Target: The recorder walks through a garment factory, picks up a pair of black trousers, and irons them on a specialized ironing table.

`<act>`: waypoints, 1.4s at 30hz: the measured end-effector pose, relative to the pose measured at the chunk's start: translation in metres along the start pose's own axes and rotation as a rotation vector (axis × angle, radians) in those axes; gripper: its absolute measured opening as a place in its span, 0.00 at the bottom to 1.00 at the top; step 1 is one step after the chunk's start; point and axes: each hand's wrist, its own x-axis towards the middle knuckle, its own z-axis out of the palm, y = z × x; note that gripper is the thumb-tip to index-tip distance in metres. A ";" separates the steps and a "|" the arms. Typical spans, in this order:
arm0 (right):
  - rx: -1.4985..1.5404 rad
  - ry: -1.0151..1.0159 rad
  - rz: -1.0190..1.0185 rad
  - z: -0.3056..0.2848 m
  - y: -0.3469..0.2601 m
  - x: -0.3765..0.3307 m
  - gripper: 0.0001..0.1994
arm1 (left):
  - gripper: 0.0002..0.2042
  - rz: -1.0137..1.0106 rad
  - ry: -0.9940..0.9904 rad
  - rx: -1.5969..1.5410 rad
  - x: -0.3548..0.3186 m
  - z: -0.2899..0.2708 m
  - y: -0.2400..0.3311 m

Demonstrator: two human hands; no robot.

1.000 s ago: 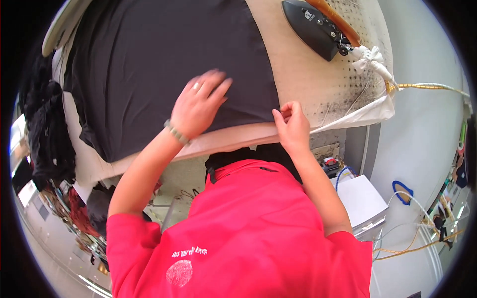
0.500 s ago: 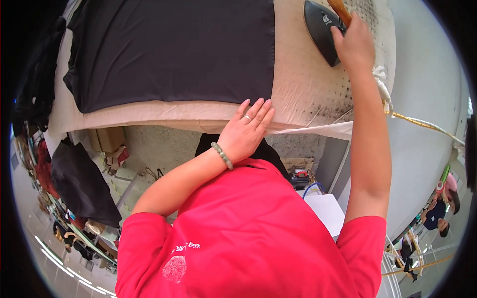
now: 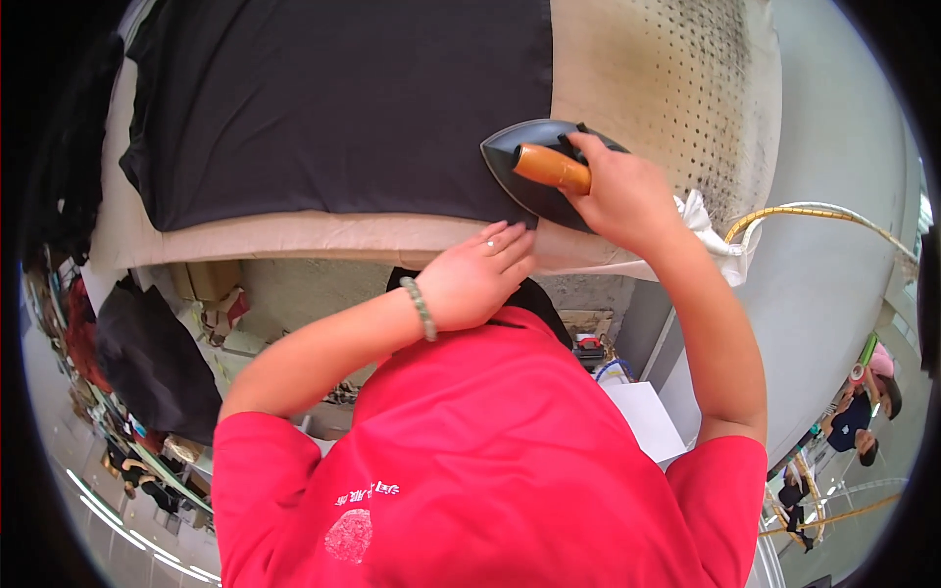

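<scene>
Carton (image 3: 209,279): brn, under tbl on L side; contents hidden.
White box (image 3: 644,419): low, nr R elbow; flat top showed, couldn't tell what was inside.
Red shirt (image 3: 510,441): worn by person; short row of wht print (image 3: 368,493) on chest, rnd wht emblem (image 3: 348,536) just beside it, both inverted in view.
R hand (image 3: 627,196): closed rnd rear of wooden handle (image 3: 549,169); front end stuck out past fingers.
Iron (image 3: 544,201): directly under R hand's grip, nose pointing L; straddled R edge of black fabric, rear over tbl cover.
L hand (image 3: 470,284): open, fingers extended, tips at fabric's near edge just below iron; blurred, couldn't tell if pressing.
Black fabric (image 3: 343,108): spread over tbl, approx flat, few creases nr L side.
Tbl cover (image 3: 608,59): beige, dk dots + brownish stain toward R.
Hoses (image 3: 794,211): wht + yellow, ran off R from tbl corner, nr bunched wht cloth (image 3: 698,216).
Bracelet (image 3: 420,309): grn beads, L wrist.
</scene>
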 end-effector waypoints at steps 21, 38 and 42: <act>0.132 0.138 0.534 0.018 -0.027 -0.006 0.16 | 0.19 0.582 -0.822 0.309 0.269 -0.124 -0.196; 0.124 0.261 0.487 -0.092 0.020 0.201 0.06 | 0.27 0.882 -0.132 0.269 0.360 -0.275 -0.356; 0.115 0.249 0.491 -0.123 0.029 0.266 0.08 | 0.29 0.255 -0.387 0.873 0.381 -0.303 -0.383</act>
